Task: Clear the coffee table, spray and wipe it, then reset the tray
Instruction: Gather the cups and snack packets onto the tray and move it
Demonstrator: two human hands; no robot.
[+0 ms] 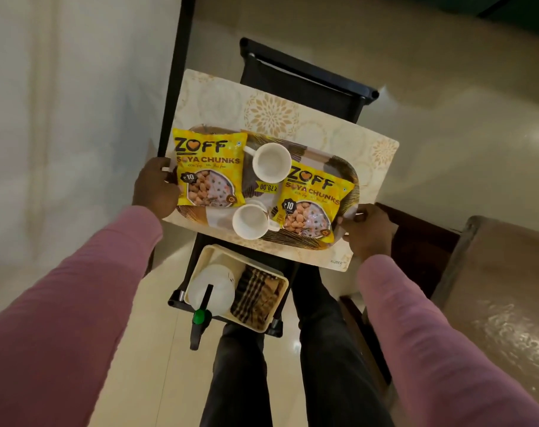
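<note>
The person stood over the low table (308,84) with the oval tray (343,167) in front of them, above the pale flowered mat (271,115). I could not tell whether it rested on the mat or was just off it. Its long axis ran crosswise to the person, with the right end nearer to them than the left.

The left hand (155,188) gripped the left end, fingers curled over the rim. The right hand (369,231) held the right end the same way, with the thumb on top.

On the tray lay two yellow soya packets, one at the left end (211,171) and one at the right (312,201), both with their printed tops pointing away from the person. Between them stood two white cups. The far cup (271,161) had its handle pointing left, and the near cup (249,221) had its handle pointing right.

Closer to the person's legs, a cream basket (206,257) held a spray bottle (212,288) and a folded checked cloth (259,297).
</note>
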